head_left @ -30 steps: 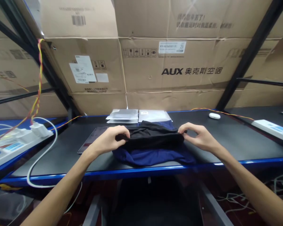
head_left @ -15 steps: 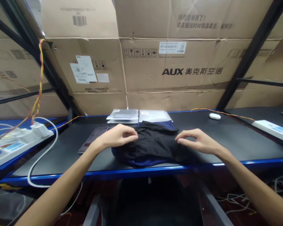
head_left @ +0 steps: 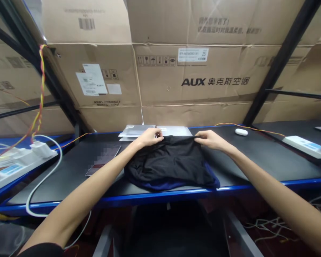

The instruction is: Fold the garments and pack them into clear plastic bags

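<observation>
A black garment lies spread over a navy blue garment on the black table near its front edge. My left hand pinches the far left corner of the black garment. My right hand pinches its far right corner. Both hands are at the garment's far edge, just in front of two flat clear plastic packets.
A phone or tablet lies flat left of the garments. A white power strip with a white cable sits at the left, another strip at the right. A small white object lies beyond. Cardboard boxes stand behind.
My hands drew the black garment's edge away from me and laid it flat over the navy one. They now rest at its far corners, by the packets.
</observation>
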Motion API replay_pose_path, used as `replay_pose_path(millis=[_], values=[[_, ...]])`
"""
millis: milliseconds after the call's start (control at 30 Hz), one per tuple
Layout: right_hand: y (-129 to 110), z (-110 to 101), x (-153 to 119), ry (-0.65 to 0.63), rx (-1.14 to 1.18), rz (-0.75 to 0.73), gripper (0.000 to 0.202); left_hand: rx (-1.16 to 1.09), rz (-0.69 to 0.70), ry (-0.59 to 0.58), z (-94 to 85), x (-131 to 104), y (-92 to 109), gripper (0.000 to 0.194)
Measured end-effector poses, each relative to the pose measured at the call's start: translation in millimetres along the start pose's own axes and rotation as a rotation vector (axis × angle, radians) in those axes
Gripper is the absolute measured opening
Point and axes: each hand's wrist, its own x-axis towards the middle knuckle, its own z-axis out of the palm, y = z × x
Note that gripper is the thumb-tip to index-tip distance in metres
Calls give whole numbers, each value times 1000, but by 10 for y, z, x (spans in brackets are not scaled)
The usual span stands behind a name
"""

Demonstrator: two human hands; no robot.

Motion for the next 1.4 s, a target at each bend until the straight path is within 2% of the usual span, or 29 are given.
replay_pose_path(millis=[100, 233, 367, 467, 533, 600, 700, 767, 833, 900, 1000, 1133, 1400], values=[[39, -18, 151, 7, 58, 73, 32, -45, -110, 50, -4, -28, -6, 16], [119, 78, 289, 31, -62, 131, 27, 39, -189, 30, 49, -35, 18, 19], [169, 177, 283, 75, -161, 117, 20, 122, -209, 17, 96, -46, 70, 24], [177, 183, 229, 74, -202, 108, 22, 174, -230, 53, 52, -80, 103, 31], [148, 171, 190, 102, -251, 80, 25, 181, -188, 97, -21, -132, 131, 32], [69, 169, 146, 175, -313, 2, 28, 145, -65, 112, -115, -222, 176, 29], [-139, 218, 57, 231, -326, -154, 32, 49, 120, 30, -233, -433, 286, 30], [-295, 288, -24, 134, -265, -210, 35, -10, 160, -60, -252, -604, 364, 37], [-414, 376, -112, -14, -208, -254, 42, -12, 128, -144, -208, -767, 415, 50], [-467, 461, -190, -167, -219, -239, 58, 19, 63, -244, -120, -893, 429, 63], [-441, 549, -262, -325, -264, -175, 73, 46, 18, -330, 11, -991, 407, 69], [-385, 582, -283, -379, -275, -159, 74, 62, 12, -319, 76, -1007, 398, 71], [-439, 591, -303, -365, -309, -145, 74, 80, -7, -324, 92, -1003, 409, 72]])
